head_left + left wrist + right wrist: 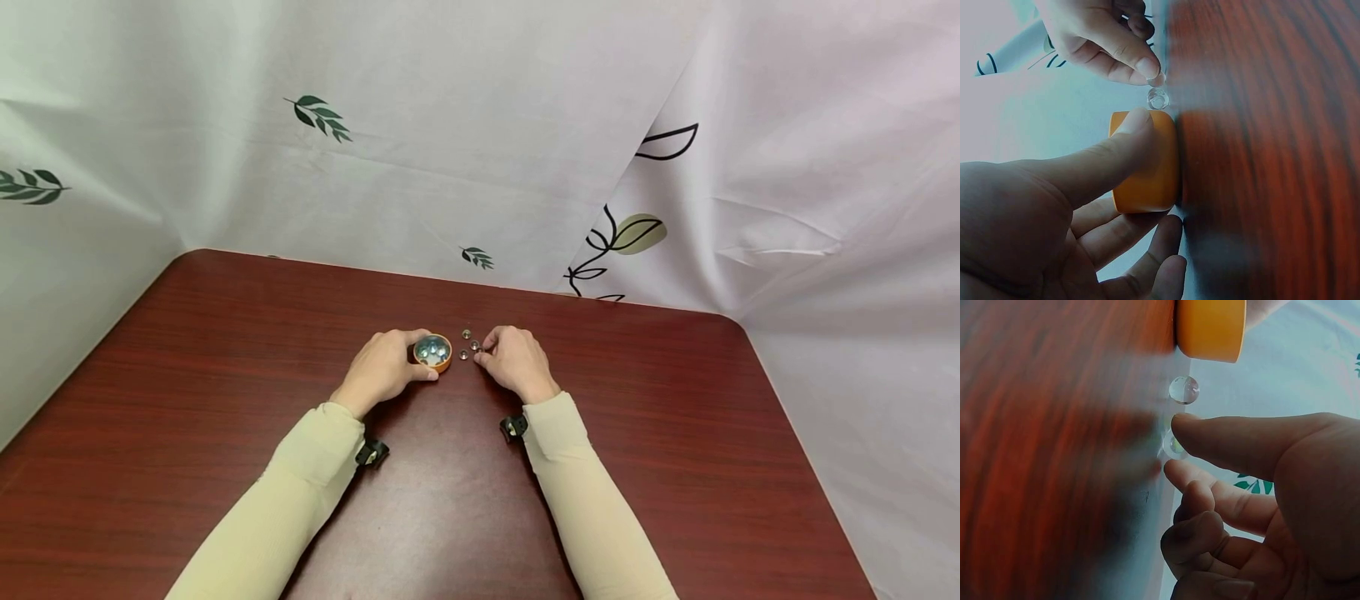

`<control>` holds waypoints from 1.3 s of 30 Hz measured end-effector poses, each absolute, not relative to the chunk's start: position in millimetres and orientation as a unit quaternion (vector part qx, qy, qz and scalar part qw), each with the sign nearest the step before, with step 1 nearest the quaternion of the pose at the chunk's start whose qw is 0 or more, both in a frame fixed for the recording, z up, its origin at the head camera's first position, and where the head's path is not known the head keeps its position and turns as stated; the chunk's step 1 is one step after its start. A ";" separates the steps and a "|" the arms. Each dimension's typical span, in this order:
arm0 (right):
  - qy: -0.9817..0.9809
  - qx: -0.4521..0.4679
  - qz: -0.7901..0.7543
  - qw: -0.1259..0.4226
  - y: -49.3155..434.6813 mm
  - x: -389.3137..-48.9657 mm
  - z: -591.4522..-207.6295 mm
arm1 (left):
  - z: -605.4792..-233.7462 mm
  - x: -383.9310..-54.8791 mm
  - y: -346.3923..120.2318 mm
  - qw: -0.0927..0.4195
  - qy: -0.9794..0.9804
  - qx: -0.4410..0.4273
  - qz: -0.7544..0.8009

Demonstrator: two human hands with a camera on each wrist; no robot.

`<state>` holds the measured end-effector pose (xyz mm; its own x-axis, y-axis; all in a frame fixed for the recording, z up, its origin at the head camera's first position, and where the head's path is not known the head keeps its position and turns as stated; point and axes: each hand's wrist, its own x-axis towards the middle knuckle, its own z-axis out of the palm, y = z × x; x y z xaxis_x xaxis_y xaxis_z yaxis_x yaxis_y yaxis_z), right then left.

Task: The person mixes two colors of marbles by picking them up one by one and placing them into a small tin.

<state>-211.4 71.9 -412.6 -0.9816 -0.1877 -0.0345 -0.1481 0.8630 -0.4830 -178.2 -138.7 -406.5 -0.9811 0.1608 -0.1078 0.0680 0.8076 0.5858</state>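
Note:
My left hand [380, 367] grips a small round orange bowl [443, 367] by its sides, thumb near and fingers beyond. Several clear glass marbles [432, 350] lie inside the bowl. Just right of it, my right hand [517, 360] is down at the tabletop. Its thumb [1210, 432] and index finger pinch a clear glass marble [1174, 446], while the other fingers curl in. Between bowl and right hand sit loose marbles [463, 355]; one loose marble [1184, 390] shows beside the bowl in the right wrist view.
The dark red-brown wooden table [247, 333] has rounded far corners. A pale cloth [450, 150] with leaf prints hangs behind it and along both sides. Black wrist cameras [372, 453] sit on both wrists.

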 end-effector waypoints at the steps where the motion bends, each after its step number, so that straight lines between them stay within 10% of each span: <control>1: 0.964 -0.087 -0.247 0.040 71.8 -211.5 -412.6 | -406.4 -178.2 -138.7 0.076 0.947 0.060 0.305; 39: 0.965 -0.082 -0.243 0.049 71.3 -209.6 -409.1 | -406.9 -178.7 -139.3 0.077 0.947 0.059 0.305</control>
<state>-209.6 71.3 -409.1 -0.9818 -0.1814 -0.0559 -0.1333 0.8687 -0.4771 -178.7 -139.3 -406.9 -0.9811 0.1589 -0.1100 0.0650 0.8072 0.5867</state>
